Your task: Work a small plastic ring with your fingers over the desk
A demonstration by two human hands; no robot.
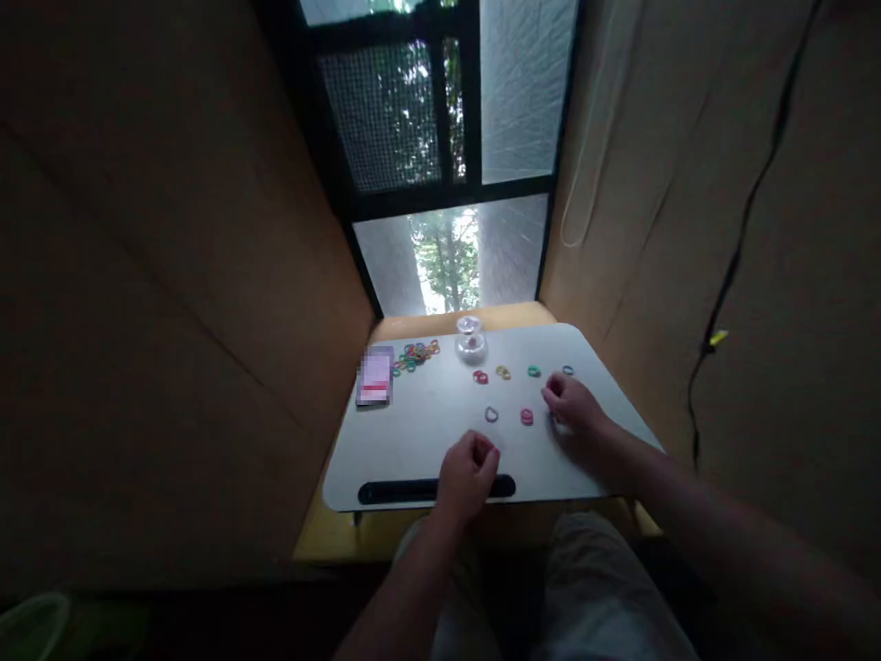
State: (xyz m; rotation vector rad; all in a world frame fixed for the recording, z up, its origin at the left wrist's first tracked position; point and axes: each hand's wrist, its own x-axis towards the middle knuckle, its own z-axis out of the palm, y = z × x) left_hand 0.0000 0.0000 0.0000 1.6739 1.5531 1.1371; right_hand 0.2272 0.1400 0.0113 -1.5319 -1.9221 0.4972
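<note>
Small coloured bands, like little hair ties, lie in separate groups on a white lap table (413,441). My right hand (574,404) is over the table's right side, thumb and fingers pinched together; what they hold, if anything, is too small to make out. Nearest to it are a green band group (534,371), a dark bluish band (568,370) and a pink group (527,417). My left hand (468,468) is curled closed above the front edge, its contents hidden. Beyond it lies a pale purple band (491,414). Red bands (480,376) and yellow bands (503,372) sit farther back.
A mixed pile of bands (417,355) lies at the back left, beside a blurred phone-like rectangle (375,375). A clear round container (471,344) stands at the back. The table has a black slot (399,491) along its front. Walls flank both sides, with a window (447,257) ahead.
</note>
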